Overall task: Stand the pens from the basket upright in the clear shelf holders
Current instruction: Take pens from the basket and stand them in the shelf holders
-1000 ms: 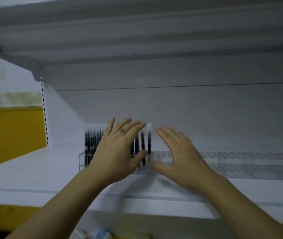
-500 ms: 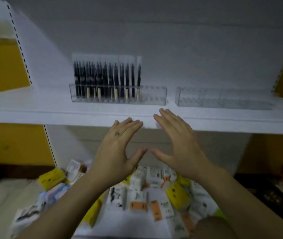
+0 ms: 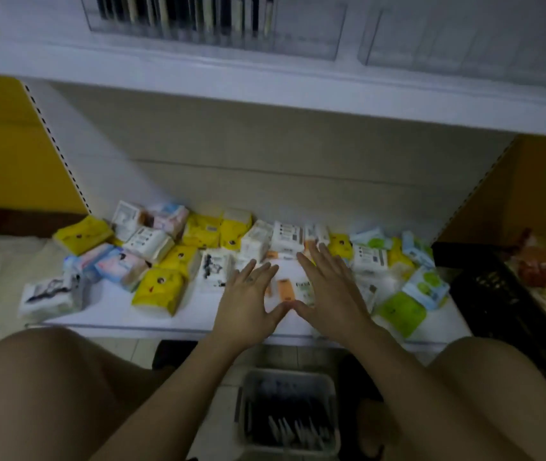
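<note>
- While the left hand (image 3: 248,304) and right hand (image 3: 328,294) hover side by side over the lower shelf (image 3: 115,304), palms down and thumbs almost meeting, all the fingers (image 3: 258,271) are straight and spread. Neither hand holds anything.
- Loose pens (image 3: 294,427) lie in the basket (image 3: 288,377), which stands on the floor at the near edge of the view, between the knees (image 3: 49,377) and nearer than both hands.
- From the fingertips, the basket lies back toward the body and lower down. I judge that the coming reach has to go inward and down, not outward.
- Its middle sits almost straight below the gap between the thumbs, between the two forearms. Neither hand is clearly nearer, and either could make the pick.
- The pens seem to lie flat with their long axis running roughly near to far. Dimness and blur hide which end is the cap.
- A pinch across the barrel, closing from left and right, would suit that lie, in my judgement.
- Far above, on the upper shelf (image 3: 265,84), the left holder (image 3: 304,31) shows standing pens (image 3: 181,15) through most of its length and bare slots at its right end. The right holder (image 3: 464,38) looks unfilled.
- Packets (image 3: 158,291) are scattered over the lower shelf around and under the hands and play no part in the task.
</note>
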Available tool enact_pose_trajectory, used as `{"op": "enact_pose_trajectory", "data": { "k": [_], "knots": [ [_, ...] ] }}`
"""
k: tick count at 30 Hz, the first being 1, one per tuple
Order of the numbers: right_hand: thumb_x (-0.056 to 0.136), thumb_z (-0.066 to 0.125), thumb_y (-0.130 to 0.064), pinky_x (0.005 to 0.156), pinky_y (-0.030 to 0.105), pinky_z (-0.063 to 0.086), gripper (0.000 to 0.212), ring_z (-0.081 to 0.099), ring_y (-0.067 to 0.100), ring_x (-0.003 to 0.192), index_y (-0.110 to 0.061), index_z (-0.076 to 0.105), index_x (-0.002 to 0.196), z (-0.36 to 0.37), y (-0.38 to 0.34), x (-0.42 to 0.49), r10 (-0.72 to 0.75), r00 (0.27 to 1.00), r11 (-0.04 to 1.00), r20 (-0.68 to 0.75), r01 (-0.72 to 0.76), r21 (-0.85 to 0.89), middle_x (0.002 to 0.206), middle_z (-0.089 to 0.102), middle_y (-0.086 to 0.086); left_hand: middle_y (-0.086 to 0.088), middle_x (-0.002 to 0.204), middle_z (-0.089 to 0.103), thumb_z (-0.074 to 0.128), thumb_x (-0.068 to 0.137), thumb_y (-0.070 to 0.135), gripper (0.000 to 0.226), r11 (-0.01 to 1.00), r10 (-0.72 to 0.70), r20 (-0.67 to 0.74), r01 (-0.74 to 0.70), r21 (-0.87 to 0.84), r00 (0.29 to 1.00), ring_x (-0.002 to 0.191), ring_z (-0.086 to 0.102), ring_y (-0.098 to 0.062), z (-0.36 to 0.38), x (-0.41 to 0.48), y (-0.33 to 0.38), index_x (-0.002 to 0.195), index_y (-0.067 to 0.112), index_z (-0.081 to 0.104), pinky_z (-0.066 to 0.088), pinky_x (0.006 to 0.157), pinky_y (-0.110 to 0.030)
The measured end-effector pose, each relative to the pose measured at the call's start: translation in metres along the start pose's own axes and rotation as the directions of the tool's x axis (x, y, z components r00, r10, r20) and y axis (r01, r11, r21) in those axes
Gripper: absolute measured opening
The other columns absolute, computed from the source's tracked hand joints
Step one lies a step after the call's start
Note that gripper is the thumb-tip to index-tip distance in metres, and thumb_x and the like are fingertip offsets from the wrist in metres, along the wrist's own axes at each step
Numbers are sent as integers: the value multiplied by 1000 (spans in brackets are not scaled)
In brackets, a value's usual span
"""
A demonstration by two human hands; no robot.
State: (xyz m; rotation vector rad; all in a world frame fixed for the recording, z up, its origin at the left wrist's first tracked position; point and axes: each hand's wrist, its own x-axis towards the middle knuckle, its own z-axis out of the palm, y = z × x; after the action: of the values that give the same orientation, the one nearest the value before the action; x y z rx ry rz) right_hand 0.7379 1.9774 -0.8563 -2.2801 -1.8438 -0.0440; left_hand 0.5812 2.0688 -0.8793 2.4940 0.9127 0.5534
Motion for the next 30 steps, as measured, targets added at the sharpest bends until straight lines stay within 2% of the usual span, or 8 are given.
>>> {"op": "enact_pose_trajectory", "data": {
  "k": [3, 8, 15, 17, 21, 23, 25, 30],
  "knots": [
    [90, 50, -60, 119, 39, -5, 87, -15, 18, 149, -23, 7, 155, 35, 11, -12, 94, 976, 995, 197, -95, -3, 162, -11, 1, 2, 155, 33, 55, 86, 60, 77, 995, -97, 119, 96, 9, 988, 147, 16, -20, 39, -10, -14, 150, 22, 32, 17, 118, -44],
    [89, 54, -60, 120, 43, 2, 91, -5, 23, 150, -20, 7, 155, 85, 27, -35, 182, 867, 977, 464, -214, 17, 163, -5, 4, 1, 157, 29, 53, 87, 60, 77, 978, -207, 300, 192, 78, 931, 148, 13, -21, 93, -40, -42, 150, 23, 27, 12, 119, -43],
    [84, 64, -55, 115, 41, 26, 90, 18, 28, 146, -13, 22, 152, 137, 45, -63, 211, 748, 944, 630, -324, 68, 160, 17, 8, 2, 157, 27, 53, 86, 60, 77, 950, -308, 495, 287, 119, 813, 147, 14, -23, 141, -62, -71, 150, 26, 27, 19, 118, -41],
    [84, 66, -54, 112, 41, 33, 89, 25, 29, 143, -14, 23, 151, 149, 53, -73, 244, 671, 910, 700, -408, 73, 158, 23, 8, 1, 155, 31, 54, 86, 58, 74, 946, -322, 539, 291, 144, 778, 146, 18, -23, 153, -69, -73, 148, 25, 30, 23, 116, -42],
    [85, 70, -41, 92, 41, 52, 63, 57, 28, 113, -15, 45, 136, 172, 65, -89, 266, 531, 843, 805, -533, 73, 125, 56, 10, -4, 137, 50, 64, 84, 45, 58, 928, -339, 597, 363, 84, 727, 118, 49, -20, 174, -91, -75, 136, 27, 44, 44, 91, -32],
    [86, 70, -31, 81, 43, 57, 40, 62, 29, 91, -16, 54, 120, 182, 63, -93, 261, 495, 819, 829, -568, 81, 101, 62, 11, -5, 127, 55, 63, 86, 40, 49, 902, -359, 662, 426, 65, 658, 103, 53, -17, 184, -102, -73, 131, 27, 48, 45, 79, -26],
    [87, 66, -23, 79, 47, 57, 16, 60, 29, 80, -11, 61, 96, 193, 57, -98, 257, 461, 783, 850, -614, 96, 85, 60, 10, -6, 123, 58, 61, 89, 37, 43, 869, -381, 720, 490, 66, 579, 103, 56, -20, 194, -108, -71, 129, 24, 52, 49, 80, -29],
    [93, 61, -25, 93, 44, 51, 39, 58, 33, 104, -3, 53, 125, 220, 46, -121, 255, 361, 726, 897, -684, 69, 118, 58, 18, -8, 123, 61, 57, 93, 38, 42, 848, -370, 788, 526, 71, 491, 109, 58, -25, 214, -120, -63, 129, 19, 54, 52, 92, -38]
  ]
}}
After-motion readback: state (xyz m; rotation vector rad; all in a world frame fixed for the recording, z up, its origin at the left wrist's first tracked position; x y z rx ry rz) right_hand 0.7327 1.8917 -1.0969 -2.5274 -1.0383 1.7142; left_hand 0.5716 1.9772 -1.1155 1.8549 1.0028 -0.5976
